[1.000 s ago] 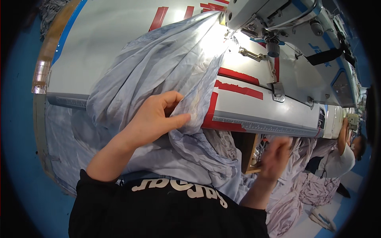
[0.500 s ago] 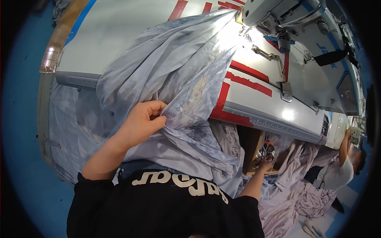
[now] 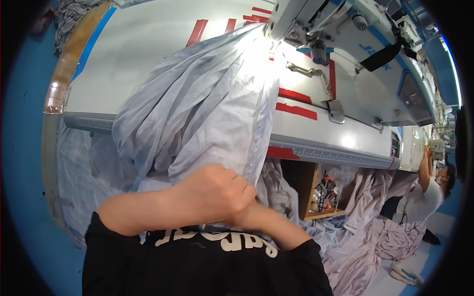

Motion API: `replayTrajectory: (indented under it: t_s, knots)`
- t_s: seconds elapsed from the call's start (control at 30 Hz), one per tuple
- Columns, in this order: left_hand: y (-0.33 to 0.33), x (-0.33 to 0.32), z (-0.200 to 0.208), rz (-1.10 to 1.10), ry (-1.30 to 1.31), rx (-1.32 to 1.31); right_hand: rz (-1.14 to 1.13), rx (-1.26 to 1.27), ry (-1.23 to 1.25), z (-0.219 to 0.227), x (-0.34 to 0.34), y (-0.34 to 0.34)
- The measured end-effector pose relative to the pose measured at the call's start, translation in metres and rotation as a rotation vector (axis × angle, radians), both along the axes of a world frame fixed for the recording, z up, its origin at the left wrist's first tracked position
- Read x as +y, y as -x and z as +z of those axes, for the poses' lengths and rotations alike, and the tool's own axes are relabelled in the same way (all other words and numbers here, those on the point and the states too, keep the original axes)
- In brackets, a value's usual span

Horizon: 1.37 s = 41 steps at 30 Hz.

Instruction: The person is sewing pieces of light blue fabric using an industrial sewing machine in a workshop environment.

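A large pale grey-blue fabric lies bunched on the white sewing table, running from under the sewing machine head and hanging over the front edge. My left hand is closed into a fist on the hanging part of the fabric, close to my chest. My right forearm comes up from the lower right and meets the left hand. The right hand itself is hidden behind that fist, so its grip cannot be seen.
Red tape strips mark the table near the machine. A wooden shelf with small items sits under the table. More grey fabric is heaped on the blue floor at right. Another person works at far right.
My left hand has slid down the fabric toward my chest and closed into a fist. My right hand rose from low at the right to meet the left hand.
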State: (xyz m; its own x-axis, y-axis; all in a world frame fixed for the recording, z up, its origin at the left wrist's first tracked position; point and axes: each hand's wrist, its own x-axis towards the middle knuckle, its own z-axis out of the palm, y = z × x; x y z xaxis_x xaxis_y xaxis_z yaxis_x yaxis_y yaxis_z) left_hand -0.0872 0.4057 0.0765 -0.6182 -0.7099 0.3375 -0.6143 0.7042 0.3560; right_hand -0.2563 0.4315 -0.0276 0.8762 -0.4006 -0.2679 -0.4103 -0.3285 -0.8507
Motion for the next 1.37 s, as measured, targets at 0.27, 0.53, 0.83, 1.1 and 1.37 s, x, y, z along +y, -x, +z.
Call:
replayTrajectory:
  t_s: [0.27, 0.53, 0.83, 1.1, 1.37]
  knots:
    - [0.026, -0.021, -0.026, -0.223, -0.282, -0.236, -0.102, -0.228, 1.022, 0.054, -0.11, 0.046]
    - [-0.015, -0.128, -0.052, 0.229, -0.283, 0.189, 0.151, -0.437, 0.803, 0.022, -0.085, 0.041]
    - [-0.042, -0.154, -0.056, 0.109, -0.034, -0.14, 0.052, -0.44, 0.641, 0.04, -0.078, 0.05]
    - [-0.05, -0.165, -0.052, 0.073, -0.042, -0.132, 0.001, -0.453, 0.523, 0.03, -0.083, 0.046]
    - [-0.057, -0.183, -0.055, 0.038, -0.058, -0.156, 0.031, -0.435, 0.581, 0.019, -0.091, 0.047]
